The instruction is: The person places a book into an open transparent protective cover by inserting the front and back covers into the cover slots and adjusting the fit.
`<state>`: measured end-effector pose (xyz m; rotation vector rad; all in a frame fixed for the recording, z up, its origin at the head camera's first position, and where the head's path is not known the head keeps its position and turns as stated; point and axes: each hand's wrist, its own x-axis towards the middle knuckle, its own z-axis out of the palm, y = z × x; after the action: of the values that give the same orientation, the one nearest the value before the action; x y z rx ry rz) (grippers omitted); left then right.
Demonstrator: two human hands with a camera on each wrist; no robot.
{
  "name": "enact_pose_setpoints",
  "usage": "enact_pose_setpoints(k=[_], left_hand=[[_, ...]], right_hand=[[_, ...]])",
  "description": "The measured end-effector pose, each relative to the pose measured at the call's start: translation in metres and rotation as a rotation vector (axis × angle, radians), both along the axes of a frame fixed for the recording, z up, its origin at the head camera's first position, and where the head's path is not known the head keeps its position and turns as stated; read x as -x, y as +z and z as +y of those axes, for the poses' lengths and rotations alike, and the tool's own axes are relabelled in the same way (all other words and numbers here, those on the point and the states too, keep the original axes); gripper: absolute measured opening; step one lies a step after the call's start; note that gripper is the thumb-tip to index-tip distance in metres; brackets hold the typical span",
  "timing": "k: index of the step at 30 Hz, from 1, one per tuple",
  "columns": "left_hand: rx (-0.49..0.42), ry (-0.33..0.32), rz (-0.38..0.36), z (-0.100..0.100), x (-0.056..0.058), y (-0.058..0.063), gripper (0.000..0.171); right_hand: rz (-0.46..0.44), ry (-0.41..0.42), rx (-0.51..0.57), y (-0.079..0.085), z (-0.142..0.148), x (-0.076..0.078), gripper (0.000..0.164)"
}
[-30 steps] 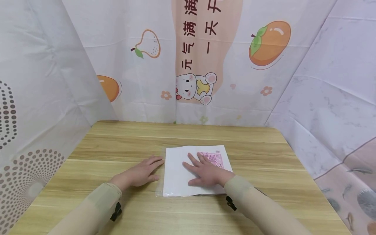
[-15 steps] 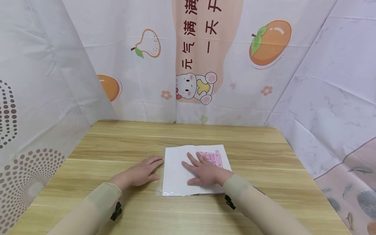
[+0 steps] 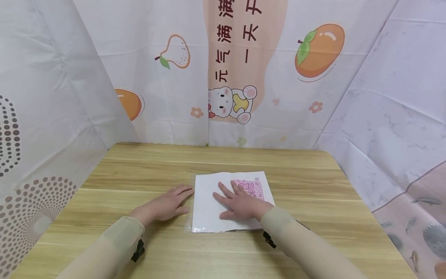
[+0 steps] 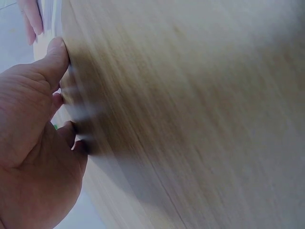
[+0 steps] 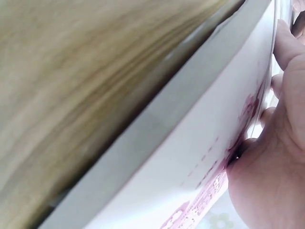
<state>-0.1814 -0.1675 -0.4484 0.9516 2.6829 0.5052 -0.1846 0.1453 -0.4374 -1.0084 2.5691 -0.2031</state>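
A white booklet or folded sheet [image 3: 205, 205] with pink print [image 3: 256, 189] on its right part lies flat on the table. Clear plastic [image 3: 189, 223] sticks out along its left edge. My right hand [image 3: 238, 205] rests palm-down on the white surface, fingers spread, partly covering the print. Beside the left edge, my left hand [image 3: 168, 203] lies on the table with relaxed fingers, fingertips at the plastic. In the left wrist view that left hand [image 4: 35, 129] shows its thumb near the plastic. The right wrist view shows the booklet's border [image 5: 143, 133] slightly raised off the table.
The wood-grain table [image 3: 313, 186] stretches out around the booklet. Patterned cloth hangs [image 3: 167, 97] stand behind it and at both sides. Each forearm wears a dark wrist device, such as the left one [image 3: 138, 251].
My right hand has slid slightly to the left over the white surface, uncovering a little more of the pink print. My left hand has stayed in place.
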Motion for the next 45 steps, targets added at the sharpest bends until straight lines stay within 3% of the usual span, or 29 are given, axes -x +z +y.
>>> enact_pose_setpoints(k=[18,29,40,45], left_hand=[[0.000,-0.001,-0.012,0.000,0.000,0.000,0.065],[-0.020,0.014,-0.024,0.000,0.001,0.001,0.064],[-0.004,0.078,-0.056,-0.001,-0.002,0.000,0.064],[-0.016,0.070,-0.044,-0.001,-0.001,0.001,0.063]], right_hand=[[-0.027,-0.021,0.049,-0.004,0.009,0.005,0.072],[-0.129,-0.122,0.126,0.004,0.023,0.008,0.076],[0.024,-0.128,0.162,-0.005,0.023,0.007,0.086],[0.103,-0.112,0.146,-0.006,0.023,0.006,0.084]])
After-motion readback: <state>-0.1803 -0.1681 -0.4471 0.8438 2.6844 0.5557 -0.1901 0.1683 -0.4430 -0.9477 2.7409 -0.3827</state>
